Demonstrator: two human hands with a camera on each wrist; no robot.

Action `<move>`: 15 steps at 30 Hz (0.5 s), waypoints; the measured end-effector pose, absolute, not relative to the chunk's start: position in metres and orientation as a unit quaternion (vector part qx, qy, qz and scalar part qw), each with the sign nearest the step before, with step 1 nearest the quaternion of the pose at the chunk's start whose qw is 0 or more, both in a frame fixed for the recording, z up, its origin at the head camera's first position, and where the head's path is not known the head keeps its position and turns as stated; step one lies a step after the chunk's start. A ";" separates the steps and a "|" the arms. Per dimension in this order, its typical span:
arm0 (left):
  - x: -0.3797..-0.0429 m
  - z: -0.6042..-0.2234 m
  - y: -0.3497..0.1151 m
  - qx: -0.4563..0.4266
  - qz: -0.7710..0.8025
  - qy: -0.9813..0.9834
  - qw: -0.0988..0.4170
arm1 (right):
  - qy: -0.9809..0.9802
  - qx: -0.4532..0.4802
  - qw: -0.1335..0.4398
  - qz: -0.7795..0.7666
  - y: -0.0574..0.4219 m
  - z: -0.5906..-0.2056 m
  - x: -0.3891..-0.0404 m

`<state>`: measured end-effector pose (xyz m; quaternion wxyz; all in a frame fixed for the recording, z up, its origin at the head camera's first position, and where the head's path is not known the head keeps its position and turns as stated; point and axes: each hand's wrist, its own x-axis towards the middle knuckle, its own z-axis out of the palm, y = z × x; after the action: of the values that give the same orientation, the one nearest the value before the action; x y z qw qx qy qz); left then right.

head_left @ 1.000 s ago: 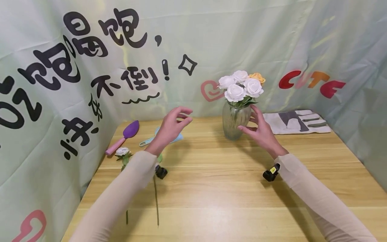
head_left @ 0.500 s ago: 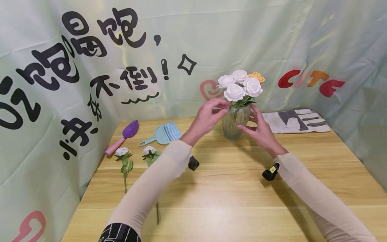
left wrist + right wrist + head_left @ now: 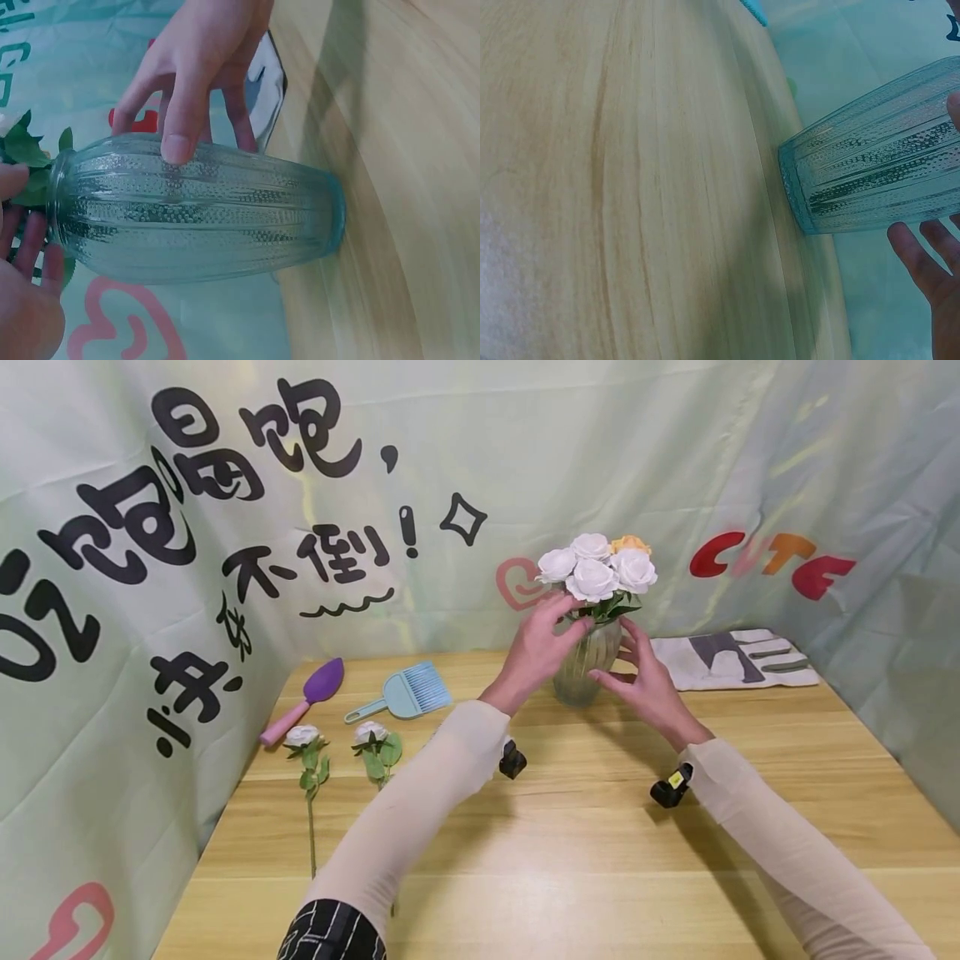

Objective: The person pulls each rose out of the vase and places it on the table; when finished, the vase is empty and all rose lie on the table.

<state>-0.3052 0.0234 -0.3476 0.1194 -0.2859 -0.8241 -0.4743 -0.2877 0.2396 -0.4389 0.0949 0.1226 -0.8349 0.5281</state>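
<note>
A ribbed clear glass vase stands upright near the back of the table, holding several white roses and one orange rose. My right hand grips its right side; in the left wrist view the thumb lies on the glass and the fingers go behind. My left hand is at the vase mouth, thumb and fingers around the stems just under the white blooms. Leaves show between those fingers, whose tips are partly hidden. In the right wrist view, the vase base rests on the table.
Two loose white roses, one left of the other, lie on the table's left side. Behind them are a purple trowel with a pink handle and a light blue dustpan. Grey-and-white gloves lie at the back right, before a printed curtain.
My left hand has moved right from above the dustpan to the vase mouth. The front white roses have shifted slightly right, partly covering the orange one. The right hand has stayed on the vase.
</note>
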 end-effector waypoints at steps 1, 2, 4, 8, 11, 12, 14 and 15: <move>-0.305 -0.347 0.024 -0.284 -0.484 -0.819 0.121 | -0.835 0.121 0.094 0.529 0.239 -0.439 -0.288; -0.305 -0.347 0.025 -0.283 -0.499 -0.810 0.124 | -0.834 0.122 0.092 0.530 0.239 -0.440 -0.288; -0.305 -0.345 0.025 -0.286 -0.529 -0.788 0.129 | -0.832 0.124 0.093 0.533 0.240 -0.440 -0.288; -0.305 -0.341 0.024 -0.287 -0.577 -0.753 0.132 | -0.825 0.131 0.102 0.541 0.239 -0.440 -0.289; -0.305 -0.336 0.023 -0.282 -0.589 -0.745 0.136 | -0.825 0.131 0.104 0.540 0.239 -0.440 -0.288; -0.304 -0.334 0.023 -0.282 -0.592 -0.742 0.140 | -0.826 0.130 0.101 0.540 0.240 -0.440 -0.288; -0.303 -0.329 0.021 -0.283 -0.597 -0.736 0.150 | -0.828 0.129 0.096 0.537 0.241 -0.440 -0.288; -0.303 -0.326 0.021 -0.285 -0.598 -0.733 0.154 | -0.830 0.128 0.095 0.535 0.241 -0.440 -0.289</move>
<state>-0.3031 0.0208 -0.3265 0.1540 -0.2845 -0.7332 -0.5981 -0.2888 0.2409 -0.4400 0.0953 0.1278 -0.8298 0.5348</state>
